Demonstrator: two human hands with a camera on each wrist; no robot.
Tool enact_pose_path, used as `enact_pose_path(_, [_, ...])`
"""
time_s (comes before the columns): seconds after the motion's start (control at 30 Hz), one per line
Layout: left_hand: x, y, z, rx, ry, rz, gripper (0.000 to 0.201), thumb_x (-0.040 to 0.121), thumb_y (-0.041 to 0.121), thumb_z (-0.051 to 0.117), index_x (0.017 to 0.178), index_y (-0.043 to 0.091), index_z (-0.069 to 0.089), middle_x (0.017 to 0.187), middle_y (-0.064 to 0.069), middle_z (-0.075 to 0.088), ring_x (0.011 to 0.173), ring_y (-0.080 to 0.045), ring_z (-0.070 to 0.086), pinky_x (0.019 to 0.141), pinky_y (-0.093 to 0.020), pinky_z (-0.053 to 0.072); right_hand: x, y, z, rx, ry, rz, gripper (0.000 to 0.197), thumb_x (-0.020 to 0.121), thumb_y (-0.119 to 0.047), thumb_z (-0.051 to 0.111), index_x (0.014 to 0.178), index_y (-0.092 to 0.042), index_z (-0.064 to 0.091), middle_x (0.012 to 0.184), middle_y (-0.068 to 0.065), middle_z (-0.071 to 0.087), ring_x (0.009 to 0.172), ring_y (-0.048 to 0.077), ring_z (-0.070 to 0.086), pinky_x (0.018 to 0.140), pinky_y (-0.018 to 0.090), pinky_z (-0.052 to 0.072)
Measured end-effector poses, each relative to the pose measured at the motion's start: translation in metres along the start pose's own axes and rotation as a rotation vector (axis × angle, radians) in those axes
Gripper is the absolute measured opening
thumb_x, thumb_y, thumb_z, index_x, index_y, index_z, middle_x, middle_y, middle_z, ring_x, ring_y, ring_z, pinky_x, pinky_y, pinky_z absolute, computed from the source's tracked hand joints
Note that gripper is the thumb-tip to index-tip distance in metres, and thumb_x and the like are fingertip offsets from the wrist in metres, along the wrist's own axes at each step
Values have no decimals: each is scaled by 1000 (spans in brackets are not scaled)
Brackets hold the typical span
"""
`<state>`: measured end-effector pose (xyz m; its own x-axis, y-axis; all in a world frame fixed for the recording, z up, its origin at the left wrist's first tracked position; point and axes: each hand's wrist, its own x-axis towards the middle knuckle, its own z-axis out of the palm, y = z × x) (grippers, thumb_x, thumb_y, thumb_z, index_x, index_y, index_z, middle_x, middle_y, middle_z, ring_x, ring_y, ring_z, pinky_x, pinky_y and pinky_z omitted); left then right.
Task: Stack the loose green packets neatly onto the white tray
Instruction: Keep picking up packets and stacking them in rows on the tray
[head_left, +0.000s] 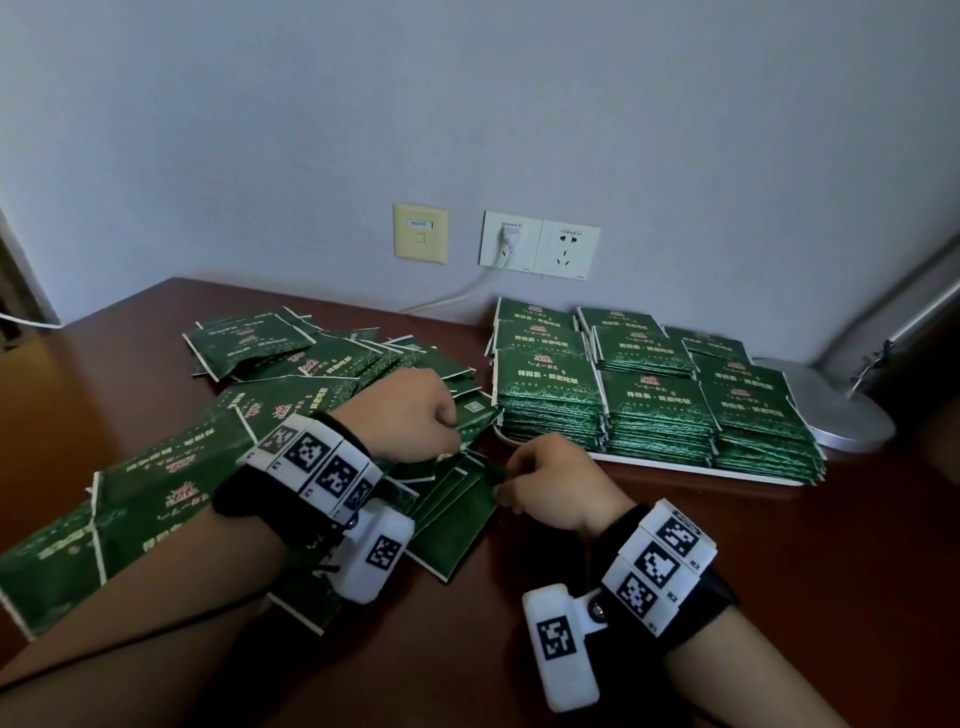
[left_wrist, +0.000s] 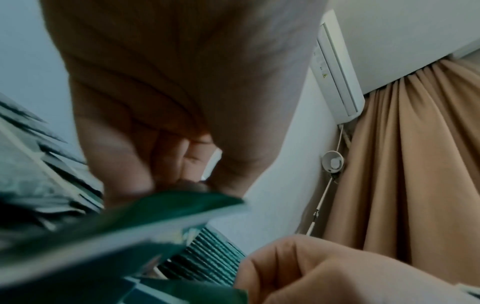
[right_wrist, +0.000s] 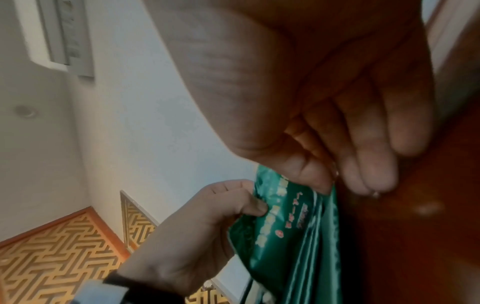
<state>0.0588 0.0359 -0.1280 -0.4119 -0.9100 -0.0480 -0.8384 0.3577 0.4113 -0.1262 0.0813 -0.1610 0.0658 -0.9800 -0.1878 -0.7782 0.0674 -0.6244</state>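
A loose heap of green packets (head_left: 291, 364) spreads over the left of the brown table. The white tray (head_left: 675, 464) at the right carries neat stacks of green packets (head_left: 654, 400). Just left of the tray both hands hold a small bundle of packets (head_left: 457, 514). My left hand (head_left: 452, 436) curls round its upper edge, and my right hand (head_left: 501, 491) pinches its right edge. The right wrist view shows thumb and fingers of the right hand (right_wrist: 330, 185) pinching the bundle (right_wrist: 293, 236), with the left hand (right_wrist: 207, 226) gripping it too. The left hand's (left_wrist: 182, 181) fingers curl over a blurred packet (left_wrist: 155, 216).
A silver lamp base (head_left: 841, 410) sits right behind the tray, its arm rising along the right wall. Wall sockets (head_left: 540, 244) hold a plug whose white cable runs down to the table's back edge. Bare brown table (head_left: 623, 545) lies in front of the tray.
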Motion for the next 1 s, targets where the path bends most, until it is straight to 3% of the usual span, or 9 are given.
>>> enact_pose_path(0.1, [-5,10,1,-281,31,-47,7,87,19,67,92,20,62,77,-8,71,48,-14,64,54,-33,55,-9,3,-14,33,106,-58,14,77,-12,72,65,-16,65,72,6,74,70,21,69,65,33,56])
enact_pose_path(0.17, [-7,15,3,-497,31,-90,31,84,9,66,109,24,56,86,-17,69,58,-20,61,56,-41,54,-17,12,-31,134,167,-136,18,77,-7,71,65,-16,62,63,5,71,64,21,70,65,35,56])
enact_pose_path(0.3, [-10,24,4,-757,-117,-116,82,83,-12,59,141,41,34,103,-13,50,61,-19,49,50,-31,43,-37,50,-72,138,282,-286,28,77,5,72,73,-21,61,68,-5,66,62,6,61,67,28,49])
enact_pose_path(0.43, [-12,31,15,-613,-269,-104,49,88,-4,66,127,25,59,131,-4,46,82,-22,69,63,-33,60,-49,82,-98,10,334,-364,40,81,8,70,82,-32,65,82,-12,68,78,0,63,75,13,46])
enact_pose_path(0.53, [-9,27,25,-340,-290,-62,33,84,18,77,113,29,64,118,1,57,71,-23,67,64,-37,57,-55,87,-102,-63,334,-416,32,83,5,71,85,-27,73,83,-17,71,81,-3,65,71,6,44])
enact_pose_path(0.63, [-10,26,25,-275,-325,-37,31,84,29,78,111,32,63,106,-3,66,56,-5,58,53,-24,48,-58,82,-96,-110,271,-447,26,83,4,72,84,-22,78,81,-15,73,78,-3,66,71,7,46])
enact_pose_path(0.73, [-11,26,25,-188,-328,-12,30,86,34,76,112,36,61,106,-6,68,56,-2,55,55,-20,46,-61,74,-91,-150,202,-482,27,80,3,74,81,-23,79,79,-17,73,78,-2,68,75,12,51])
enact_pose_path(0.9, [-10,20,28,-2,-278,47,32,75,39,83,101,38,64,116,11,40,105,-8,48,89,-28,43,-70,63,-82,-226,-134,-388,11,75,-21,85,84,-25,81,83,-10,75,74,5,69,73,27,56])
enact_pose_path(1.0, [-7,18,30,67,-297,75,30,74,40,83,96,36,63,130,13,37,123,-10,37,106,-34,35,-71,66,-84,-278,-200,-264,27,69,-36,88,94,-28,79,88,-12,74,80,4,68,79,31,56])
